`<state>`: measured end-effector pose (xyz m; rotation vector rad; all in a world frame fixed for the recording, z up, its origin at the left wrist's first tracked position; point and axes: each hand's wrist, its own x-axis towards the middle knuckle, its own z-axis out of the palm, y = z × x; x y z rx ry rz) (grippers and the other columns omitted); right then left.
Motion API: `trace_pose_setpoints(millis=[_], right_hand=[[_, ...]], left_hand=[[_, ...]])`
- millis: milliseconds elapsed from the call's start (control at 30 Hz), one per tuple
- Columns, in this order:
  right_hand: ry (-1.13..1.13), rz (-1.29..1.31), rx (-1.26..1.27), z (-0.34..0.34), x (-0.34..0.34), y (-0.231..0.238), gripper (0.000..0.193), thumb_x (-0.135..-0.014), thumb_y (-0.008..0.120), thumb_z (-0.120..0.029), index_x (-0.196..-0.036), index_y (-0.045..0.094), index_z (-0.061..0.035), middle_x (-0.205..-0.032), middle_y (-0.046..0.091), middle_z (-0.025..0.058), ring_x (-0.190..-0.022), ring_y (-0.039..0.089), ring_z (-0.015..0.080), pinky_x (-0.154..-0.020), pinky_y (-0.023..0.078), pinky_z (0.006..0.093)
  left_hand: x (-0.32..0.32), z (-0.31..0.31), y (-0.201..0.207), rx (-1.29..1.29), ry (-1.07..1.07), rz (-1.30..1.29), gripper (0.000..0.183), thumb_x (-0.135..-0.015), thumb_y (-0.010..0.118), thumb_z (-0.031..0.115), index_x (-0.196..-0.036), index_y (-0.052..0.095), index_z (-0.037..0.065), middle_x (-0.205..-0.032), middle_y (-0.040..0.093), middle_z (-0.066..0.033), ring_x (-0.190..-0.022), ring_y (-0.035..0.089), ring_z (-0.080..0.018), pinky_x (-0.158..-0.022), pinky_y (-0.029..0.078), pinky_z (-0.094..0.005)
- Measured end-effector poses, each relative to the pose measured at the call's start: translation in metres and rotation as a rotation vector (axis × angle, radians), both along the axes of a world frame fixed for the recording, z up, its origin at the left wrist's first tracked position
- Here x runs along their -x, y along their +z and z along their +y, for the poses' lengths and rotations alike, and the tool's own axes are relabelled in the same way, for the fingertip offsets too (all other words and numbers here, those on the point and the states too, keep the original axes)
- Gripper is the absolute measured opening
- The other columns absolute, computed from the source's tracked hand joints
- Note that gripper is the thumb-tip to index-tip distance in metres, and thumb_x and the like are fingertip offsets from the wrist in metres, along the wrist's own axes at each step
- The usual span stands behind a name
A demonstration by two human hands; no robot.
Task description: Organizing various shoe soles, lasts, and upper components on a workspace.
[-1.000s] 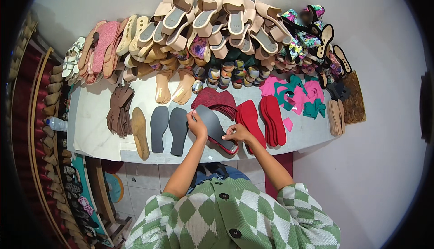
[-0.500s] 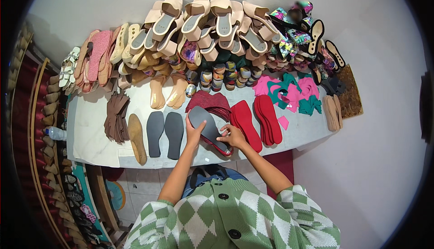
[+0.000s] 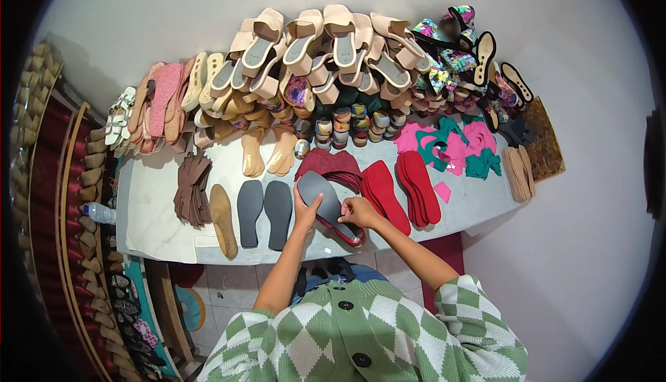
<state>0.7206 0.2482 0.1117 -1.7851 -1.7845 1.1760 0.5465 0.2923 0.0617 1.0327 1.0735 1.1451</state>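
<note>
Both hands are pinching one grey sole (image 3: 321,200) at the white table's (image 3: 156,222) near edge, left hand (image 3: 303,210) gripping its side, right hand (image 3: 356,211) clamping its heel onto a red piece (image 3: 347,232) beneath, seemingly aligning them.

1. The red insole (image 3: 345,233) lies almost wholly under the grey sole (image 3: 320,200); only its near rim shows.
2. The left hand (image 3: 303,213) covers the grey sole's left edge, and the right hand (image 3: 359,212) hides its near right edge, so the grip of the fingers cannot be told.
3. The dark red pile (image 3: 331,163) is partly hidden behind the grey sole.
4. The small rolls (image 3: 352,124) beneath the beige sandals (image 3: 326,45) are too small to tell apart.
5. The rack of shoe lasts (image 3: 41,194) at the far left fades into the dark rim.
6. The green checked cardigan (image 3: 361,333) is cut off by the near edge.
</note>
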Motion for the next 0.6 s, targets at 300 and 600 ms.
trace_pose_setpoints(millis=[300,600], right_hand=[[-0.039,-0.153,-0.257,0.001,0.026,-0.006,0.024,-0.059,0.076,-0.006,-0.074,0.059,-0.0005,-0.064,0.061,0.0132,-0.062,0.061,0.0271,-0.059,0.046,0.035],[-0.045,-0.099,-0.164,0.0,0.028,0.002,0.019,-0.058,0.073,-0.003,-0.068,0.058,-0.0007,-0.071,0.063,0.0174,-0.071,0.062,0.0331,-0.064,0.048,0.0397]], left_hand=[[0.003,-0.002,-0.003,-0.006,-0.005,-0.055,0.07,-0.077,0.067,0.009,-0.134,0.028,0.007,-0.125,0.042,-0.0114,-0.114,0.043,-0.0214,-0.095,0.037,-0.0331],[0.005,0.002,0.003,-0.018,-0.046,-0.045,0.071,-0.077,0.067,0.009,-0.136,0.027,0.007,-0.126,0.042,-0.012,-0.115,0.043,-0.0215,-0.095,0.037,-0.0329]])
